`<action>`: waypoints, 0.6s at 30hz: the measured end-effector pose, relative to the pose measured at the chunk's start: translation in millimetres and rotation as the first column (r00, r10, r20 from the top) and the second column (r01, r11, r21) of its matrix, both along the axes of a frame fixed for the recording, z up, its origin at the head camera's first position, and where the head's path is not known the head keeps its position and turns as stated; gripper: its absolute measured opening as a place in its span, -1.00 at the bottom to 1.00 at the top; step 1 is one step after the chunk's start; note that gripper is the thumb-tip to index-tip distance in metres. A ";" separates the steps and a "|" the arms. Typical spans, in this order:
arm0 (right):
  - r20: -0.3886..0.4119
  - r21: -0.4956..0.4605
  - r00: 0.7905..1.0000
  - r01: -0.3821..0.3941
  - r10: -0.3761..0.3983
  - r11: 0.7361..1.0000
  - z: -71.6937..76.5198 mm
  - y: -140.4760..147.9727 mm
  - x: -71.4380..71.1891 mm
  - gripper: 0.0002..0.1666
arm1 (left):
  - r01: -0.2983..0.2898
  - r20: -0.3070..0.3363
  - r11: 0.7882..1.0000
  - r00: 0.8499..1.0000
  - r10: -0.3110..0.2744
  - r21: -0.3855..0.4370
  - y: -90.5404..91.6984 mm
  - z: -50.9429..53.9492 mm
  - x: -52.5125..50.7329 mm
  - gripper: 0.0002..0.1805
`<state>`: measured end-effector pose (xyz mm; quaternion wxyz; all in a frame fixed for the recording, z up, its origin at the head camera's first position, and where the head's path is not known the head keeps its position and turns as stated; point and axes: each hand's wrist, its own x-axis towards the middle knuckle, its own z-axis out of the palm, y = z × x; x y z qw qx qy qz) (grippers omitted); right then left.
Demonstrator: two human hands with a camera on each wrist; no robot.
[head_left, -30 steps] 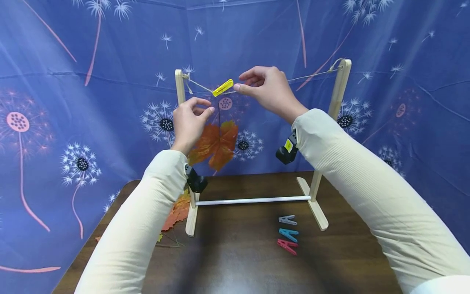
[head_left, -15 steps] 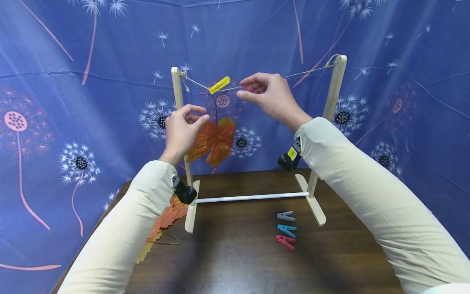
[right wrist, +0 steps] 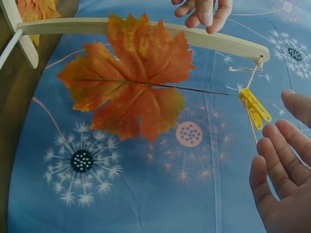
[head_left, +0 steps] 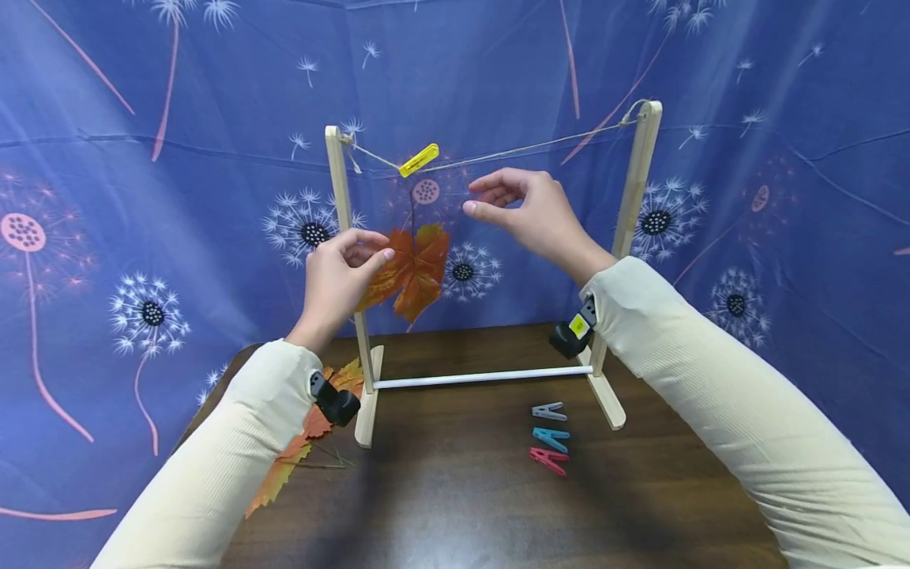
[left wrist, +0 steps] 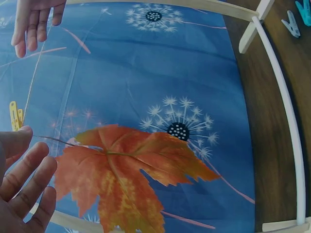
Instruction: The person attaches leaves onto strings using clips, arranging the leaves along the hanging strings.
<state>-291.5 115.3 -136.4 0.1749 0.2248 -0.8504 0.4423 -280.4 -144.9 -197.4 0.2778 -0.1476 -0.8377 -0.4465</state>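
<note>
A yellow clothespin (head_left: 419,160) sits clipped on the string (head_left: 526,149) near the left post. From it an orange artificial maple leaf (head_left: 412,273) hangs by its thin dark stem (right wrist: 204,90), which the pin bites in the right wrist view. My left hand (head_left: 341,276) is in front of the leaf's left side with nothing in its grasp, fingers loosely bent. To the right of the leaf and below the string, my right hand (head_left: 533,209) also holds nothing, thumb and fingers apart.
A wooden stand with a left post (head_left: 341,182), a right post (head_left: 640,170) and a white crossbar (head_left: 483,378) stands on the brown table (head_left: 455,490). Grey (head_left: 550,411), blue (head_left: 551,438) and red (head_left: 549,460) clothespins lie on the right. More leaves (head_left: 284,466) lie at left.
Both hands have moved down and away from the yellow clothespin, the left one also to the left. The clothespin and leaf stay hanging on the string.
</note>
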 end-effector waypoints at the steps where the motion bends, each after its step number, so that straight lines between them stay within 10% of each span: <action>1: -0.002 0.000 1.000 -0.003 0.003 1.000 -2.2 1.3 1.4 -0.56 | -0.004 0.000 1.000 1.000 0.004 -0.009 -1.3 -1.6 1.4 -0.79; 18: 0.058 -0.005 0.998 -0.002 0.002 1.000 -40.0 26.9 16.4 -0.57 | -0.044 0.061 0.994 0.997 0.051 -0.101 -28.5 -38.4 18.1 -0.78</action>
